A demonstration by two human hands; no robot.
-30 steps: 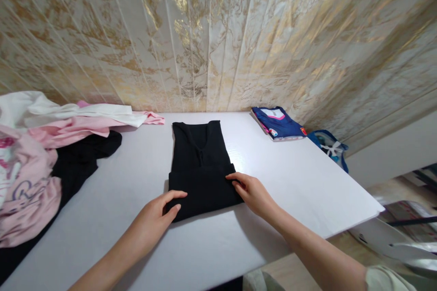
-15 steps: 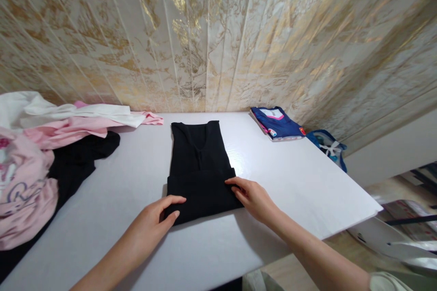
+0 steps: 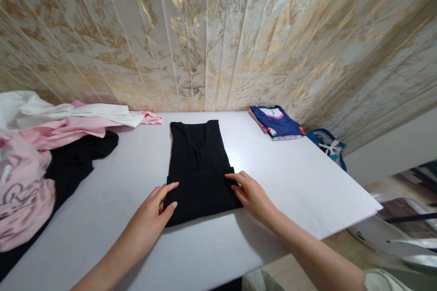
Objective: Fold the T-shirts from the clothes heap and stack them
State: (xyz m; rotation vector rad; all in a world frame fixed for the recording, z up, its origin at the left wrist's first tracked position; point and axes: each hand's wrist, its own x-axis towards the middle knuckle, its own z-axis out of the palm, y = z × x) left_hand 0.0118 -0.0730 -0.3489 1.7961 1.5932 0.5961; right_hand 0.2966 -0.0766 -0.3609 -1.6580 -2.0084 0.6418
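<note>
A black garment point(image 3: 200, 163) lies partly folded in the middle of the white table point(image 3: 293, 177), its bottom part turned up over itself. My left hand point(image 3: 153, 211) rests at the folded part's near left corner, fingers together, thumb and fingers closed on the cloth edge. My right hand point(image 3: 251, 193) lies on the right edge of the fold, fingers bent and pressing the fabric.
A heap of pink, white and black clothes point(image 3: 37, 154) covers the table's left side. A folded blue garment point(image 3: 277, 122) lies at the back right corner, with a blue bag point(image 3: 326, 143) beyond the edge. A gold-veined wall point(image 3: 218, 32) stands behind.
My left hand has shifted slightly left and forward along the fold's corner. My right hand has stayed at the fold's right edge. The garment has hardly moved.
</note>
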